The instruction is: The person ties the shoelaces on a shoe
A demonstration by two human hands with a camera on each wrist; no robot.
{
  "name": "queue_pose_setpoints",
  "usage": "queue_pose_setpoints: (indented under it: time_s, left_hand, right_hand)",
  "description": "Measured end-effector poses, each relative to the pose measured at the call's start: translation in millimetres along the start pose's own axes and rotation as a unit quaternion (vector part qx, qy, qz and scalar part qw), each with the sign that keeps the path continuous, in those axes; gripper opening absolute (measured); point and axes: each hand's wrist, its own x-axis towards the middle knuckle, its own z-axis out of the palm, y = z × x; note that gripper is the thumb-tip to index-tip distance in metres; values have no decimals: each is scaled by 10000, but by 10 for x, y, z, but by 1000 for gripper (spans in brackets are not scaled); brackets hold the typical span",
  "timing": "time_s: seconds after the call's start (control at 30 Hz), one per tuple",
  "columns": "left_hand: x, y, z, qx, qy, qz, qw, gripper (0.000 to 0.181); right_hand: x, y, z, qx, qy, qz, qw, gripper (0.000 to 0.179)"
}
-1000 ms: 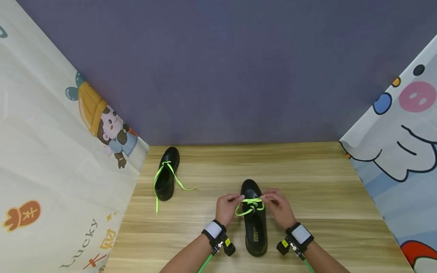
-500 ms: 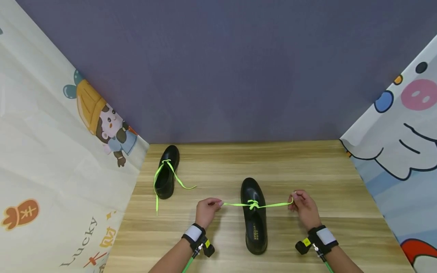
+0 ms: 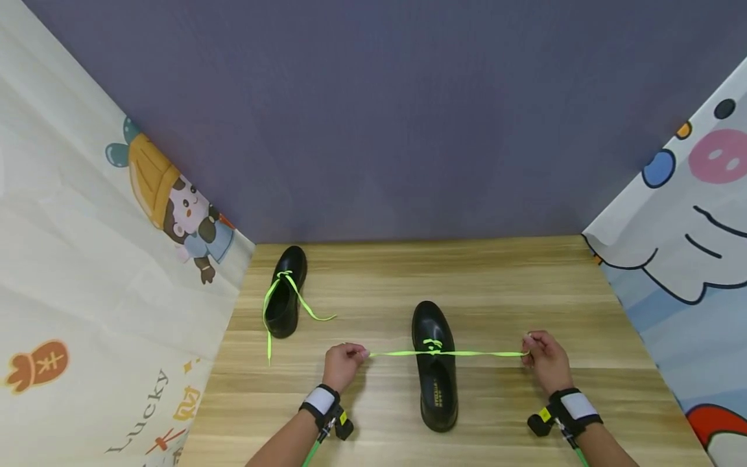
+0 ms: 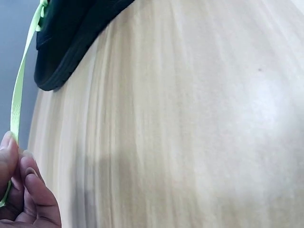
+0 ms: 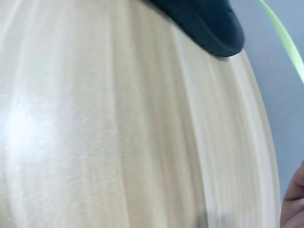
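A black leather shoe (image 3: 436, 389) stands on the wooden table between my hands, toe pointing away. Its neon green shoelace (image 3: 478, 353) is stretched nearly straight out to both sides from the crossing at the shoe's throat. My left hand (image 3: 343, 366) pinches the left end between thumb and fingers. In the left wrist view the lace (image 4: 17, 99) runs taut from the fingertips up to the shoe (image 4: 61, 42). On the other side my right hand (image 3: 547, 362) pinches the right end. Only the edge of that hand (image 5: 293, 199) shows in the right wrist view.
A second black shoe (image 3: 287, 298) stands at the back left of the wooden table (image 3: 496, 272), its green laces (image 3: 309, 305) hanging loose. A grey-blue panel (image 3: 408, 123) rises behind the table. Printed sheets (image 3: 76, 259) line the left and right sides.
Both hands have moved outward from the shoe, each drawing a lace end. The loops seen at the shoe's throat a second ago have come undone and the lace is now straight.
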Motion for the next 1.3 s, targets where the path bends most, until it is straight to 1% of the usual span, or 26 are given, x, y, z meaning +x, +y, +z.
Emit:
queue_pose_setpoints:
  time_s: [0.03,0.13,0.23,0.3,0.33,0.4,0.47,0.5,0.57,0.6,0.67,0.7,0.73,0.77,0.83,0.9,0.97,1.07,1.17,1.23,1.3]
  left_hand:
    - [2,-10,-2,5,-13,-18,10000,12]
    - [-5,-38,-3,-37,-80,-18,10000,12]
    - [-18,-62,7,-282,-252,-8,9993,11]
    - [-30,-73,27,-397,-447,115,9981,10]
    - [-36,-72,43,-402,-551,171,9975,9]
    - [-42,-58,78,-298,-710,426,9961,11]
    - [-45,-23,119,-1,-769,638,9950,19]
    - [-43,11,139,146,-752,666,9948,23]
    - [-29,87,184,376,-696,808,9936,32]
    - [-17,136,209,471,-678,866,9928,35]
    - [12,240,265,561,-735,1084,9898,37]
    - [30,289,301,584,-814,1241,9872,37]
    - [46,338,338,587,-960,1410,9836,38]
    - [62,386,378,598,-1136,1577,9791,38]
    - [84,473,458,603,-1534,1763,9705,40]
    - [96,543,531,655,-1868,1813,9633,42]
    - [102,595,590,701,-2065,1759,9600,41]
    - [110,630,637,688,-2184,1636,9596,33]
    - [113,619,649,646,-2256,1586,9591,24]
    - [116,600,645,696,-2310,1604,9571,18]
    - [120,577,635,732,-2339,1663,9551,17]
  right_hand:
    - [9,5,-11,-89,-18,61,9999,16]
    - [17,-9,-17,-131,-61,261,9996,17]
    - [-2,-53,16,-220,-50,414,9989,19]
    - [-26,-95,53,-316,-105,478,9983,20]
    - [-37,-111,70,-407,-203,490,9978,22]
    - [-49,-132,100,-652,-450,441,9959,26]
    - [-56,-148,120,-1004,-675,257,9923,32]
    - [-52,-151,132,-1271,-736,59,9891,34]
    - [-36,-165,166,-1594,-765,-443,9832,37]
    - [-33,-181,191,-1718,-776,-692,9796,37]
    - [-31,-221,264,-1819,-900,-1104,9729,36]
    - [-34,-239,316,-1758,-1017,-1248,9712,35]
    - [-44,-260,371,-1633,-1215,-1309,9703,34]
    - [-59,-282,430,-1545,-1467,-1318,9681,32]
    - [-89,-298,562,-1418,-1929,-1369,9612,30]
    - [-118,-292,690,-1347,-2295,-1359,9543,29]
    - [-140,-266,788,-1342,-2575,-1333,9476,28]
    - [-155,-206,867,-1357,-2766,-1287,9426,27]
    - [-155,-199,876,-1268,-3084,-986,9376,26]
    - [-144,-208,870,-1289,-3295,-794,9319,24]
    - [-130,-228,865,-1299,-3527,-605,9247,20]
